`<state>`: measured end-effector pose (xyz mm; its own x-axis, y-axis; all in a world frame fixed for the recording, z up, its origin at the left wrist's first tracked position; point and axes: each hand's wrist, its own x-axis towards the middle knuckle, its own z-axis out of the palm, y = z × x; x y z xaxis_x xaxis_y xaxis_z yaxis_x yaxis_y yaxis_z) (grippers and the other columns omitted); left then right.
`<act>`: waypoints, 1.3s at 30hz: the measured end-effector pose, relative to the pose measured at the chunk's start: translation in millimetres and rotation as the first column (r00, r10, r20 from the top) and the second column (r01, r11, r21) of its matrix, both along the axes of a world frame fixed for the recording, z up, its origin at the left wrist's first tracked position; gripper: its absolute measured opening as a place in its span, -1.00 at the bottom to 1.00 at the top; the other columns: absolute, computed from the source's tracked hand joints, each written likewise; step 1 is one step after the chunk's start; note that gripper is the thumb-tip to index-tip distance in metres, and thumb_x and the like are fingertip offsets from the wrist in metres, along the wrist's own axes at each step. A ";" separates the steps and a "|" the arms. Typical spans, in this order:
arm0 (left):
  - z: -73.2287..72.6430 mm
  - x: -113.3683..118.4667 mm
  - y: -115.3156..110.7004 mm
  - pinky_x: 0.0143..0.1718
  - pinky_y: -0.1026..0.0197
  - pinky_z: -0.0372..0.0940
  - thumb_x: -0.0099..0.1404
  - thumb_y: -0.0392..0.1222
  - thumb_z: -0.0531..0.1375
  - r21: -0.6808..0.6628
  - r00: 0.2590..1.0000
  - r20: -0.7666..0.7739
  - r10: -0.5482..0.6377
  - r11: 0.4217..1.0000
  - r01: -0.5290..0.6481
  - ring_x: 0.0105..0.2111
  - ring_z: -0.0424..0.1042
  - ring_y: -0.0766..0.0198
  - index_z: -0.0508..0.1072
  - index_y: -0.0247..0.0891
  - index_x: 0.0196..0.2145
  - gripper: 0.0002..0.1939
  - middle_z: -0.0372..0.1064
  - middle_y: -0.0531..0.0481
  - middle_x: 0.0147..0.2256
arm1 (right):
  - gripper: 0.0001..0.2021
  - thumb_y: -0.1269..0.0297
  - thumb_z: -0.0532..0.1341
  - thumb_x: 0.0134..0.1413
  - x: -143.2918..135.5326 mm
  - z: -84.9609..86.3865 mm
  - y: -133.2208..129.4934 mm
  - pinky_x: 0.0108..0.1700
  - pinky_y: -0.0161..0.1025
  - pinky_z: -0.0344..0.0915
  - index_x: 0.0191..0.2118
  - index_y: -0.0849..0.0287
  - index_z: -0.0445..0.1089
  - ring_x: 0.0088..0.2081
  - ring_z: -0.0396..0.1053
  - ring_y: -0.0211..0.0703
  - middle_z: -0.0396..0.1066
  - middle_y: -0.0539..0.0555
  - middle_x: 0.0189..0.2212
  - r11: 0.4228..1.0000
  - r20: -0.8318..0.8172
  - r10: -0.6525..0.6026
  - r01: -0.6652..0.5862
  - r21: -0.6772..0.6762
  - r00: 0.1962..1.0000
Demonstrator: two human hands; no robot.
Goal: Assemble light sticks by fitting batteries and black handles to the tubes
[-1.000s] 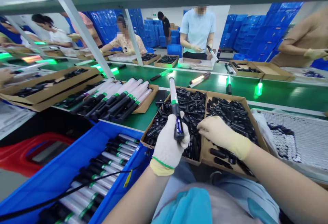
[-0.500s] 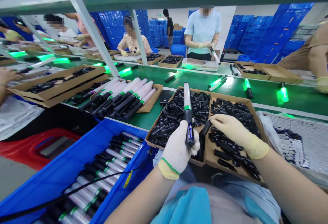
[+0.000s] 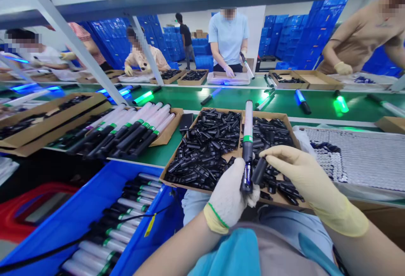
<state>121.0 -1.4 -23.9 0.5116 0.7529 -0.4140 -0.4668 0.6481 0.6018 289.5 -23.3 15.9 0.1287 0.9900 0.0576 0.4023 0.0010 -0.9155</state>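
In a white knit glove, my left hand point(image 3: 230, 192) grips a light stick point(image 3: 248, 135) upright by its black handle. The stick has a clear tube and a green band, and its handle is uncovered on the near side, where batteries show. My right hand point(image 3: 303, 177), in a pale yellow glove, pinches a black battery cover point(image 3: 260, 170) between thumb and fingertips. That cover is held close beside the handle; whether they touch I cannot tell. Just beyond my hands sits a cardboard tray point(image 3: 173, 158) with many black covers, and a second tray point(image 3: 292, 128) adjoins it on the right.
A blue bin point(image 3: 76, 202) of light sticks stands at lower left. More light sticks point(image 3: 136, 126) are piled on cardboard above it. Lit sticks lie on the green conveyor point(image 3: 190, 97). At right is a tray of batteries point(image 3: 373, 158). Several co-workers sit or stand across the belt.
My right hand has brought the black battery cover closer to the light stick's handle. The view has turned to the right. Some lit sticks on the belt changed from green to blue.
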 end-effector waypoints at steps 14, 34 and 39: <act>35.7 -47.5 26.4 -0.65 0.41 0.21 0.40 -0.03 0.08 0.192 0.952 0.032 0.305 0.933 -0.305 -0.58 0.35 0.39 0.46 -0.27 -0.13 -0.70 0.35 0.00 -0.45 | -0.73 0.31 0.07 0.25 1.5 -33.2 70.7 0.06 -0.18 0.23 -0.19 0.10 0.56 -0.06 0.39 -0.10 0.48 0.10 -0.12 0.965 0.855 0.113 -0.262 0.027 0.506; 7.3 -53.1 29.8 -0.63 0.40 0.27 0.37 -0.06 0.13 0.039 0.896 0.092 0.435 0.897 -0.440 -0.55 0.38 0.37 0.41 -0.30 -0.09 -0.73 0.35 0.01 -0.45 | -0.78 0.39 0.06 0.22 -70.6 -18.4 49.9 0.01 -0.18 0.29 -0.29 0.18 0.47 -0.05 0.37 -0.05 0.42 0.19 -0.08 0.973 0.815 0.021 -0.200 0.117 0.579; 5.7 -42.0 25.9 -0.65 0.41 0.28 0.39 -0.05 0.11 -0.048 0.934 0.144 0.327 0.945 -0.324 -0.60 0.37 0.42 0.42 -0.29 -0.04 -0.69 0.38 0.01 -0.44 | -0.83 0.33 0.09 0.21 -71.6 -31.9 14.5 0.11 -0.06 0.30 -0.32 0.11 0.42 0.05 0.36 -0.02 0.38 0.14 0.06 0.914 0.396 0.136 -0.269 0.304 0.908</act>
<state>78.9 24.5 -18.2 0.2969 0.8794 -0.3722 -0.7368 0.4589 0.4966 217.9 -8.8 -16.0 -0.1682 0.9002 0.4016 0.6586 0.4057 -0.6337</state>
